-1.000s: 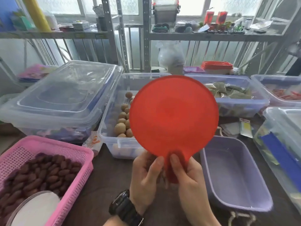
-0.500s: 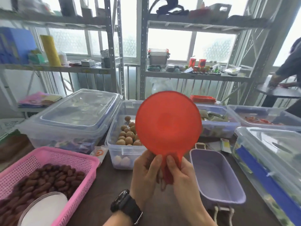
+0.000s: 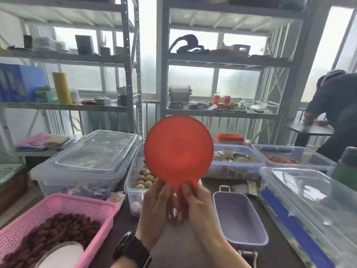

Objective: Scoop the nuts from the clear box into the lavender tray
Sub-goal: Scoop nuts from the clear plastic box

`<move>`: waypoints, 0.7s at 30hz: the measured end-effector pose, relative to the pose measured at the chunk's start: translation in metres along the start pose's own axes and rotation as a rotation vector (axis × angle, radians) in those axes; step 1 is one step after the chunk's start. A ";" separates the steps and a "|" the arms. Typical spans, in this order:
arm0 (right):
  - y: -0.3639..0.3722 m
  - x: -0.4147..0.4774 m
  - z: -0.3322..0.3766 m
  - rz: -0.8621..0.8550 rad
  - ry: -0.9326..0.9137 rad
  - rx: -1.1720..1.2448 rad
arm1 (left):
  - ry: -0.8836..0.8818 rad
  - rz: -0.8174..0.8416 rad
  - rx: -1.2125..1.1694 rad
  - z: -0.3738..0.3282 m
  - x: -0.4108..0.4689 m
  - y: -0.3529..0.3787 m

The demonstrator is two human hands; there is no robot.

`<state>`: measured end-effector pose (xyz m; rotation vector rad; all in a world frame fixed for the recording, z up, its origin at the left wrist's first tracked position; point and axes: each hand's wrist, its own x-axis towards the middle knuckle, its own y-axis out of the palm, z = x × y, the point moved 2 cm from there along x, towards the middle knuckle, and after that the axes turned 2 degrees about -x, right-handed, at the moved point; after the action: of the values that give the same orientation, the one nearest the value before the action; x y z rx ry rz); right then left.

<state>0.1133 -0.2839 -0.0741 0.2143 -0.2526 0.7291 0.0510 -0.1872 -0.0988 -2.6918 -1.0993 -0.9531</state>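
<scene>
Head view: both hands are gripping the short handle of a round red scoop [image 3: 178, 149], the left hand [image 3: 155, 206] and right hand [image 3: 201, 206] pinching it from either side, its smooth translucent disc standing upright above them. Pale, rough-shelled nuts [image 3: 145, 179] are sitting in the clear box [image 3: 133, 190] just behind the left hand. The lavender tray [image 3: 238, 219], smooth plastic with rounded corners, is lying just beside the right hand.

You face a storeroom-like workspace: metal shelving [image 3: 133, 78] at 12 o'clock holds supplies, and lidded plastic bins [image 3: 87, 161] crowd your tabletop [image 3: 173, 246].
</scene>
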 end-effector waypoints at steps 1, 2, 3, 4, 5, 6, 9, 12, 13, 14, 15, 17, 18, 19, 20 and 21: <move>-0.002 0.003 0.003 0.014 0.002 -0.030 | 0.018 -0.026 0.069 0.005 0.002 -0.004; -0.005 0.006 0.006 0.023 -0.001 -0.063 | 0.063 -0.061 0.195 0.010 0.004 -0.008; -0.008 0.010 0.008 0.026 -0.008 -0.097 | 0.135 -0.103 0.358 0.016 0.005 -0.014; -0.012 0.014 0.008 0.018 -0.014 -0.129 | 0.214 -0.137 0.514 0.022 0.006 -0.019; -0.015 0.018 0.007 0.004 -0.013 -0.159 | 0.269 -0.165 0.625 0.029 0.005 -0.024; -0.019 0.022 0.006 -0.007 -0.007 -0.189 | 0.295 -0.194 0.693 0.036 0.003 -0.028; -0.026 0.042 0.007 -0.014 -0.020 -0.345 | 0.304 -0.230 0.790 0.056 -0.010 -0.034; -0.028 0.078 0.017 -0.012 -0.090 -0.589 | 0.338 -0.192 0.838 0.067 -0.014 -0.035; -0.026 0.092 0.020 -0.010 -0.106 -0.653 | 0.323 -0.183 0.834 0.069 -0.013 -0.034; -0.024 0.106 0.022 -0.008 -0.115 -0.718 | 0.286 -0.176 0.821 0.070 -0.011 -0.034; -0.021 0.120 0.023 -0.005 -0.120 -0.796 | 0.235 -0.168 0.813 0.072 -0.010 -0.033; -0.013 0.148 0.023 0.014 -0.128 -0.990 | 0.134 -0.123 0.817 0.076 -0.008 -0.032; -0.008 0.159 0.022 0.028 -0.133 -1.102 | 0.108 -0.085 0.816 0.079 -0.007 -0.032; -0.002 0.168 0.021 0.039 -0.150 -1.228 | 0.089 -0.042 0.795 0.082 -0.006 -0.033; 0.005 0.176 0.019 0.044 -0.181 -1.353 | 0.073 -0.003 0.755 0.085 -0.005 -0.033; 0.011 0.182 0.017 0.046 -0.224 -1.459 | 0.051 0.029 0.700 0.088 -0.005 -0.034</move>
<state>0.2338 -0.1665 -0.0026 -1.1038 -0.9318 0.4171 0.0717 -0.1389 -0.1778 -2.0918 -1.1125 -0.4927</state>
